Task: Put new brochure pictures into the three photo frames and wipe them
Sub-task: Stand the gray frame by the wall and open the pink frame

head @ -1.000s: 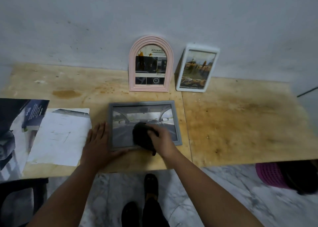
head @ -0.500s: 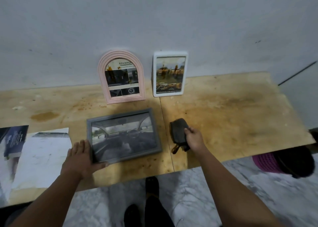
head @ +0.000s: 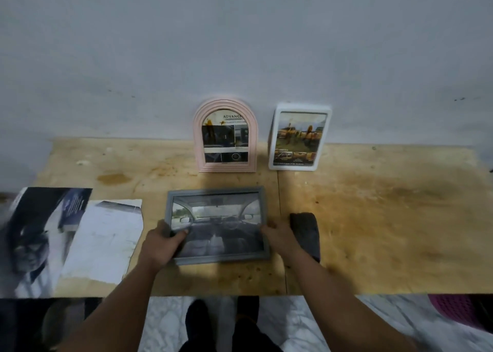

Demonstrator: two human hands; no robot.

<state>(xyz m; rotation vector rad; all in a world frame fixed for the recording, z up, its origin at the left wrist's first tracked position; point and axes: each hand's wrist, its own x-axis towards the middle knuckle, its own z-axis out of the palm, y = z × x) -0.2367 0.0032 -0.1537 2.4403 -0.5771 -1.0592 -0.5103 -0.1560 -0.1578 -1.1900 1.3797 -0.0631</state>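
Observation:
A grey photo frame (head: 216, 191) with a car-interior picture lies near the front of the wooden table (head: 386, 218). My left hand (head: 162, 242) grips its left edge, thumb on the glass. My right hand (head: 280, 237) holds its right edge. A dark cloth (head: 305, 231) lies on the table just right of my right hand, touched by neither hand. At the back, a pink arched frame (head: 225, 138) and a white frame (head: 298, 137) lean against the wall, each with a brochure picture inside.
A brochure (head: 37, 231) and a torn white page (head: 106, 239) lie at the left of the table. A purple basket (head: 458, 311) sits on the floor at lower right. The grey wall rises directly behind the table.
My right hand wiped the grey frame with the cloth, carried the cloth to the right, set it down and returned to the frame's right edge. My left hand went from pressing flat to gripping.

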